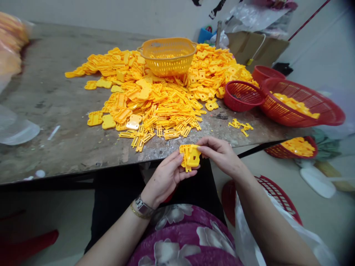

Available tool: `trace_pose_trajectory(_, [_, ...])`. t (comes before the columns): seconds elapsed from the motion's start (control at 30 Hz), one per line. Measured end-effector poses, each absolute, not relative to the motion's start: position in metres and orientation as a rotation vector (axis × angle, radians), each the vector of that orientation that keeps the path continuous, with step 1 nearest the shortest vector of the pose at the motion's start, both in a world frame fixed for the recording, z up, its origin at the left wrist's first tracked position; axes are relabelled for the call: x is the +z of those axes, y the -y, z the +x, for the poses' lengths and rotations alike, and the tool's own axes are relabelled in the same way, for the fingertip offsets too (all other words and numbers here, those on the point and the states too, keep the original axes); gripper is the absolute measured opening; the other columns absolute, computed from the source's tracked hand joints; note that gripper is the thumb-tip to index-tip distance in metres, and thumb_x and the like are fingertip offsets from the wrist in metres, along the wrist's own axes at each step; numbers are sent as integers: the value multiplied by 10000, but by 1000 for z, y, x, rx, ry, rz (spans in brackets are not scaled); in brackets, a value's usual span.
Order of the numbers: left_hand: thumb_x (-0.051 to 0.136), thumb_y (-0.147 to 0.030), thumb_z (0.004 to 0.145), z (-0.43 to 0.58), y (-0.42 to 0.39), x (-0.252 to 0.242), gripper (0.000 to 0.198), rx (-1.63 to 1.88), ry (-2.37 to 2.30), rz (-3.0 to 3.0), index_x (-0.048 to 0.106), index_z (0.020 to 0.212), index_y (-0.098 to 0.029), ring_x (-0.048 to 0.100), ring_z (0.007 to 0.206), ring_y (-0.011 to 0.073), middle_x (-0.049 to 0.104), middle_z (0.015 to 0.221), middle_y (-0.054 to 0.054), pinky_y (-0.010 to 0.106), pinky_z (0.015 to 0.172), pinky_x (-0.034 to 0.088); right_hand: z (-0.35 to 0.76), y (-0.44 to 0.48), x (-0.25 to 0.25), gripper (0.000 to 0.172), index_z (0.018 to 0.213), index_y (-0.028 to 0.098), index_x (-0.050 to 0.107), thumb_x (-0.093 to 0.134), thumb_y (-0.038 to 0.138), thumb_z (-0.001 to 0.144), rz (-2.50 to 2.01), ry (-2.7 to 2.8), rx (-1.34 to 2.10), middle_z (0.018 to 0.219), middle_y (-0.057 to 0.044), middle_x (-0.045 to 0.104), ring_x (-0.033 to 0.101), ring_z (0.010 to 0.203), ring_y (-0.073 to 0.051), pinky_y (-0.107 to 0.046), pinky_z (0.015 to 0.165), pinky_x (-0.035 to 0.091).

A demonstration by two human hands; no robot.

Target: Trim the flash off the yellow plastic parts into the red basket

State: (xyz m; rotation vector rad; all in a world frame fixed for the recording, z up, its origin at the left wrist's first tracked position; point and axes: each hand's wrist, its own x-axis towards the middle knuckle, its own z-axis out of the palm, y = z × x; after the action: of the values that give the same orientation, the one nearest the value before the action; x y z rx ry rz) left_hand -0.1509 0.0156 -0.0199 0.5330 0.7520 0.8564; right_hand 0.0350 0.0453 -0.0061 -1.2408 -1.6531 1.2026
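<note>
Over my lap, just off the table's front edge, both hands grip a small yellow plastic assembly [190,157] made of flat moulded pieces. My left hand [169,171] has its thumb on the left side and fingers beneath it. My right hand [217,153] pinches the upper right corner between thumb and fingers. One plate of the assembly has a small square hole. In front of the hands lies a heap of narrow slotted yellow strips [173,118], with yellow plates [108,121] to its left and more holed plates [211,105] to its right.
A yellow basket [169,64] sits on the heap. Red baskets [243,96] stand at the table's right, one large one [330,105] with yellow parts. Beneath is another red basket [309,153]. A plastic bag [11,48] of parts rests far left. A white bag [251,236] hangs by my right arm.
</note>
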Motion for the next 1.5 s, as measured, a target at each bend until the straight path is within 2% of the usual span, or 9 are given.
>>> trace_pose_trajectory(0.37, [523,-233,895,-149,-13,-22,285,865,-727,520,576,1151,-120,666,991,260,641,1158,157,389,866,537,30,-43,-8,138,922,180,640,556,270,859,-1234,1706,1175,834,-20,652,600,763,-147,-269,683,494])
trace_pose_trajectory(0.57, [493,-227,910,-148,-13,-22,286,849,-732,531,563,1164,-115,668,990,258,645,1144,153,356,849,539,29,-44,-9,113,900,181,623,549,257,862,-1258,1720,1150,830,-16,636,589,753,-140,-262,678,491])
trace_pose_trajectory(1.03, [515,-246,900,-148,-12,-23,271,844,-753,511,587,1124,-111,670,985,266,629,1184,164,362,838,542,26,-44,-8,98,880,191,635,546,227,860,-1277,1792,1029,804,-1,647,598,705,-126,-238,642,481])
trace_pose_trajectory(1.33, [545,-266,886,-149,-12,-25,276,826,-753,529,608,1109,-117,678,958,252,670,1063,141,351,837,545,26,-44,-10,97,866,197,639,549,234,859,-1305,1829,935,792,-1,660,596,707,-138,-256,646,462])
trace_pose_trajectory(1.5, [546,-250,885,-148,-12,-24,268,802,-766,566,605,1120,-133,675,967,240,666,1070,122,325,835,544,25,-42,-9,97,865,195,649,558,226,859,-1296,1848,894,802,-3,670,605,731,-139,-250,662,460])
